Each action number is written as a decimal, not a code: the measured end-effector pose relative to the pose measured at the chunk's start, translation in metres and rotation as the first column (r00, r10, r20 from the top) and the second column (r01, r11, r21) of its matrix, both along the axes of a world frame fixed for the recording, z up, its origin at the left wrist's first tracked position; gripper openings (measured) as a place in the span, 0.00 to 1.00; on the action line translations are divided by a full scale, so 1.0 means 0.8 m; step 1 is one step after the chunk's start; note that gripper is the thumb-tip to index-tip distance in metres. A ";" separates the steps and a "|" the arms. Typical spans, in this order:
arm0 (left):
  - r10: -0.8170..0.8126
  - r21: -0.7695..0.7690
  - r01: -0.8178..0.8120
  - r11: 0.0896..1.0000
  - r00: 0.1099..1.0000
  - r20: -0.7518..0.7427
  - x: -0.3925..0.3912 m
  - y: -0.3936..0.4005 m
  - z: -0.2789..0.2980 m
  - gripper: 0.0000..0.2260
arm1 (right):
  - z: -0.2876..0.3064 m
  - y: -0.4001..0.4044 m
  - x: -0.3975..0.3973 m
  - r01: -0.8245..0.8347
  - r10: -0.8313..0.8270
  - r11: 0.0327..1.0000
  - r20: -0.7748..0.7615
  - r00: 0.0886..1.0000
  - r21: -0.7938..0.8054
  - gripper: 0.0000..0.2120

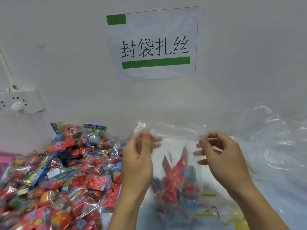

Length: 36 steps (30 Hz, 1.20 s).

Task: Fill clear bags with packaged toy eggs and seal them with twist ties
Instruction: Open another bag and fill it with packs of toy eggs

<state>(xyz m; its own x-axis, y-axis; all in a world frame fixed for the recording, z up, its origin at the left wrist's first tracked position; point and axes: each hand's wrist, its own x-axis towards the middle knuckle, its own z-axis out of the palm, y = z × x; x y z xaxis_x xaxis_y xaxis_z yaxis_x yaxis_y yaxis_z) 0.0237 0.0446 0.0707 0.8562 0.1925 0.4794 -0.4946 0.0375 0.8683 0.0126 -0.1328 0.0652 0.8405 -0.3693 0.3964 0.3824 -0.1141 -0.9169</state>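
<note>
Bag (174,163) top btwn both hands' fingers (146,136) — taut

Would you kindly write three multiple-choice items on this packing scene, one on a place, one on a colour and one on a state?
1. Where does the pile of packaged toy eggs lie?
A. to the left of the hands
B. to the right of the hands
C. on the wall

2. What colour are the bars on the wall sign?
A. red
B. green
C. blue

3. What is the state of the clear bag?
A. empty
B. tied shut
C. holding egg packs, top held by both hands

Answers: 1 A, the pile fills the lower left. 2 B, both bars are green. 3 C, the left hand and right hand pinch its top corners, with red and blue packs inside.
</note>
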 end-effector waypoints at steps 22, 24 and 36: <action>-0.046 -0.009 0.047 0.999 0.994 0.099 -0.003 0.004 0.008 0.09 | 0.008 -0.019 -0.005 -0.178 0.176 0.984 -0.091 0.980 -0.014 0.05; 0.030 -0.052 -0.024 0.998 0.991 0.129 -0.005 0.004 0.011 0.06 | 0.007 -0.029 -0.008 -0.264 0.249 0.961 -0.150 0.957 -0.086 0.19; -0.242 -0.496 0.229 0.837 0.969 0.040 -0.014 -0.018 0.024 0.03 | -0.021 0.039 -0.006 -0.637 0.565 0.749 -0.326 0.758 -0.184 0.60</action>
<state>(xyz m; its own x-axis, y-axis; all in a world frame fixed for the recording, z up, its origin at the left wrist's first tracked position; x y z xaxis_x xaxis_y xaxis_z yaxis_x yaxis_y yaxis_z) 0.0125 0.0303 0.0901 0.9159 0.1890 0.3542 -0.3954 0.5768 0.7148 0.0078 -0.1015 0.0484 0.9281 0.3354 0.1620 0.2343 -0.1876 -0.9539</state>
